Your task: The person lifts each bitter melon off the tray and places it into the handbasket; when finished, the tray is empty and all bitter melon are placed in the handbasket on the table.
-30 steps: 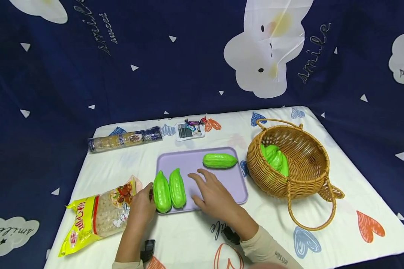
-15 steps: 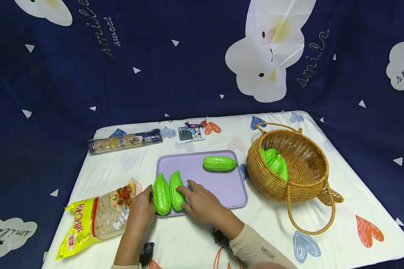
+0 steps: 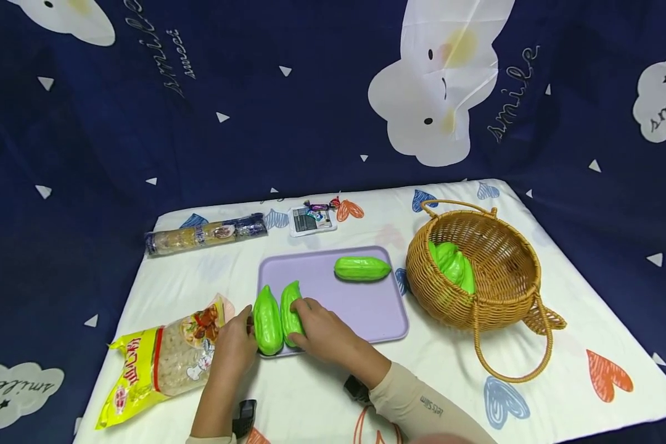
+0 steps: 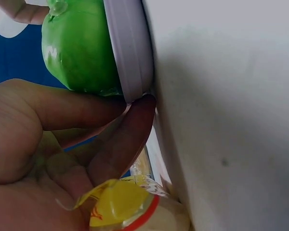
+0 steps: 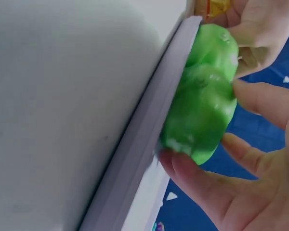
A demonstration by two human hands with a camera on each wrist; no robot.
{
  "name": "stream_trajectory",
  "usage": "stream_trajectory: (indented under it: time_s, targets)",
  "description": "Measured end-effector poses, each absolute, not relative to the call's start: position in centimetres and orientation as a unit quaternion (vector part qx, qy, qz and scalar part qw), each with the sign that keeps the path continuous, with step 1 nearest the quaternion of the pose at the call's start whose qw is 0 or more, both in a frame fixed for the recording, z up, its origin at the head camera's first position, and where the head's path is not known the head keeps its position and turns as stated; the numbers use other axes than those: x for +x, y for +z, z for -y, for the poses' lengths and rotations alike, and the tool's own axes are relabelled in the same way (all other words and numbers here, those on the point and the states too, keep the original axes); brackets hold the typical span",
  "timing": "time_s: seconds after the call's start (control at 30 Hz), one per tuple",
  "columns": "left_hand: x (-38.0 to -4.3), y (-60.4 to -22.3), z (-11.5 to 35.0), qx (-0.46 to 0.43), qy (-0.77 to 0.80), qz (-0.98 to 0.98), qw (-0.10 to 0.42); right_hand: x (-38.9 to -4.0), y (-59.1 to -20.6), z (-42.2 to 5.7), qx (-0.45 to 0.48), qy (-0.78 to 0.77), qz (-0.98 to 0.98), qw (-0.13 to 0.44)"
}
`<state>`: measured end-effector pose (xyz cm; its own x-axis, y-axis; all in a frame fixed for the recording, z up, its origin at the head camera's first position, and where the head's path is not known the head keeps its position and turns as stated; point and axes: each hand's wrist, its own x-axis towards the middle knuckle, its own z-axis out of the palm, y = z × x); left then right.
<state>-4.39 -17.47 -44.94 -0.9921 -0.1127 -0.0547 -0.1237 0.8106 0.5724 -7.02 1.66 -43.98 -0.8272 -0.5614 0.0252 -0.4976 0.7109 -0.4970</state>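
The right hand (image 3: 323, 331) had just half-curled its fingers round a green gourd (image 3: 289, 313), apparently securing it, while the left hand (image 3: 236, 341) pinched the lilac tray (image 3: 361, 306)

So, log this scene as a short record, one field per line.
Surface: white heart-print cloth
Lilac tray: holds three ridged green gourds
Left hand: thumb and finger appear to pinch the tray's left edge
Right hand: grips the right gourd of the side-by-side pair
Lone gourd: crosswise, near the tray's far right corner
Wicker basket: right of the tray; more gourds inside, count unclear
Left of tray: yellow food bag
Far side: long package; flat packet with wrapped candies on it
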Motion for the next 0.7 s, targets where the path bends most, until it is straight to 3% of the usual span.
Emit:
stream_trajectory:
  time_s: [0.43,0.53,0.7]
  targets:
    - [-4.3,-45.4,17.3,-0.065,0.299,-0.952,0.007,-6.9,-42.0,-3.9,-0.236,-0.294,-0.924,0.065]
    - [-4.3,-45.5,17.3,-0.063,0.3,-0.952,0.005,-6.8,-40.1,-6.0,-0.208,-0.33,-0.92,0.032]
    - [-4.5,-45.2,17.5,-0.065,0.303,-0.951,0.012,-7.1,-36.3,-10.5,-0.148,-0.398,-0.903,-0.07]
